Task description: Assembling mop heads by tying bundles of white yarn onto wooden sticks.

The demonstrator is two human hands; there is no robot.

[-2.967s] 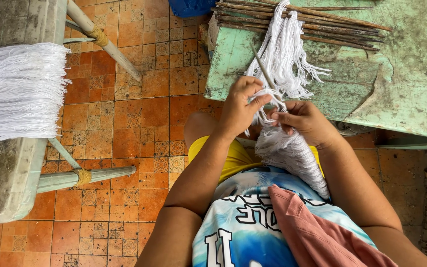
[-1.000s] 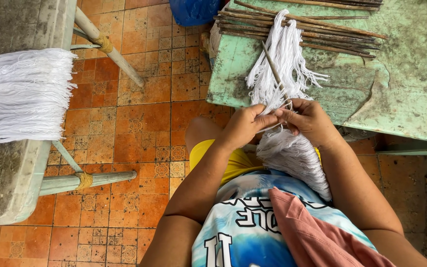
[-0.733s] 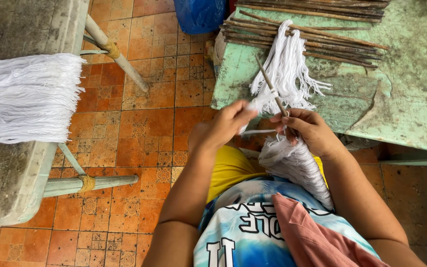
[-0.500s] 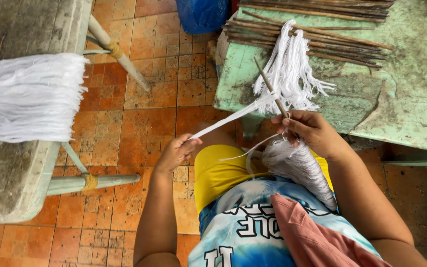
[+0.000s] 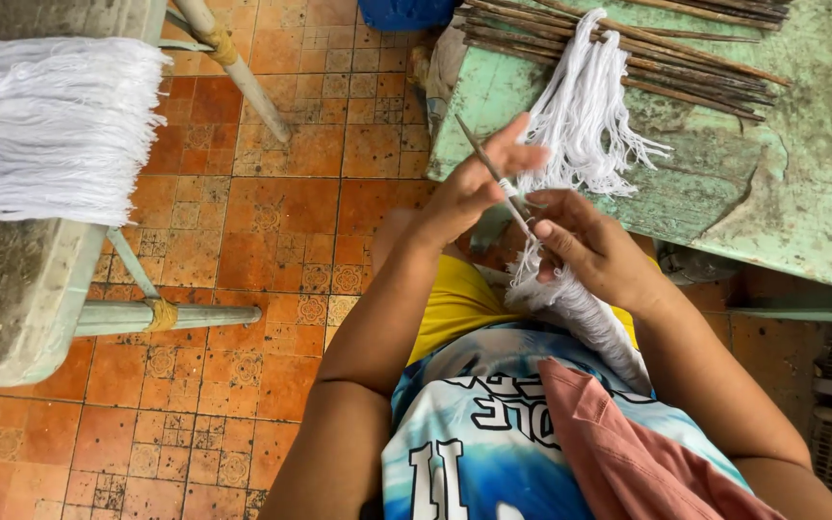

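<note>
Both hands, left hand (image 5: 464, 197) and right hand (image 5: 594, 250), pinch one thin stick (image 5: 495, 178) bound with white yarn (image 5: 570, 299). Stick pile (image 5: 628, 48), apparently a dozen, lies on the green table (image 5: 820, 193); second yarn bundle (image 5: 50, 125) left.

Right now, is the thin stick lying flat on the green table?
No, the thin stick is held up between the left hand and right hand, in front of the green table.

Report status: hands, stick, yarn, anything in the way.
Left hand and right hand both pinching thin stick, fingers closed. White yarn bundle hangs below right hand. More yarn on green table, stick pile behind. No obstruction.
</note>
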